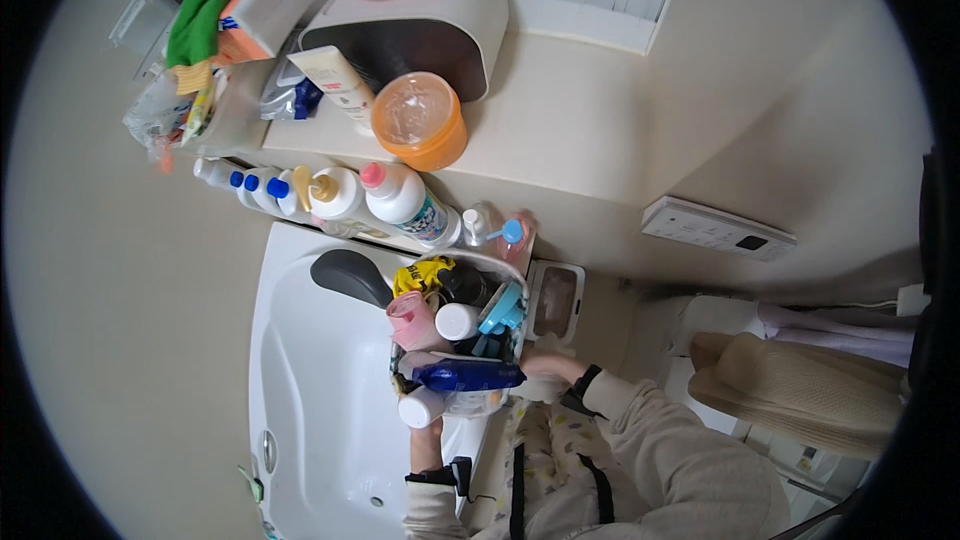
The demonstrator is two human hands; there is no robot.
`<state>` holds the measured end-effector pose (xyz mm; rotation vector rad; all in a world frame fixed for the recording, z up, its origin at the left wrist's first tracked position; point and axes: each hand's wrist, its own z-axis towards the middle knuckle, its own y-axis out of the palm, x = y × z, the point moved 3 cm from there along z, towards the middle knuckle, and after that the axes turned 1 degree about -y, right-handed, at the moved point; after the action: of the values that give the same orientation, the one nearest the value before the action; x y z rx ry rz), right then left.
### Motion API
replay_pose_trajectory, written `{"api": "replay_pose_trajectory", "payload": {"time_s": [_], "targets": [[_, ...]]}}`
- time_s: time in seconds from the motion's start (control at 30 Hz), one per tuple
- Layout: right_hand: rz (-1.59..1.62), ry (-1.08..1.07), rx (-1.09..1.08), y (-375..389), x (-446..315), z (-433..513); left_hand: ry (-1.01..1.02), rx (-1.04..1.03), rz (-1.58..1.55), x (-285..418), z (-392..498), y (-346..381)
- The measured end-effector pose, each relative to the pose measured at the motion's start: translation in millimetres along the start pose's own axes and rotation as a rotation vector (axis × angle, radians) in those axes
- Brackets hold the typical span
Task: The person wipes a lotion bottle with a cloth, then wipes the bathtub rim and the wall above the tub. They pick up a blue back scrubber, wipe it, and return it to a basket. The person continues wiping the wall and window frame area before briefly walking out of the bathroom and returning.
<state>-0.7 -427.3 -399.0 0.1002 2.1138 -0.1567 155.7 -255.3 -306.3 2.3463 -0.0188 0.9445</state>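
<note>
My left hand [427, 431] and my right hand [541, 364] hold a basket [493, 258] of toiletries from opposite sides. Most of my fingers are hidden by the basket and its contents. Crowded inside are a yellow packet [421, 276], a black container [463, 283], a pink container [411, 319], a white-lidded container [457, 322] and a light-blue plastic item [504, 309]. A dark-blue soft pack [469, 375] lies across the near part. Beside my left hand a white-capped bottle [420, 408] leans outward. Whether the basket rests on the bathtub edge is unclear.
A white bathtub [322, 390] with a dark headrest [351, 277] extends left. Along its far ledge stand several bottles, including a pink-capped one [409, 202]. An orange tub [420, 124] sits on the shelf above. A control panel [718, 228] and a beige towel [795, 390] are at right.
</note>
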Motion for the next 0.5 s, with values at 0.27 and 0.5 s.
{"api": "replay_pose_trajectory", "payload": {"time_s": [0.27,0.5], "targets": [[0.789,0.289,0.571,-84,-89,-142,0.051,0.035,0.034,-9,4,7],[1.369,-0.274,0.612,-85,-229,-275,-0.516,-0.344,-0.043,6,-7,41]]}}
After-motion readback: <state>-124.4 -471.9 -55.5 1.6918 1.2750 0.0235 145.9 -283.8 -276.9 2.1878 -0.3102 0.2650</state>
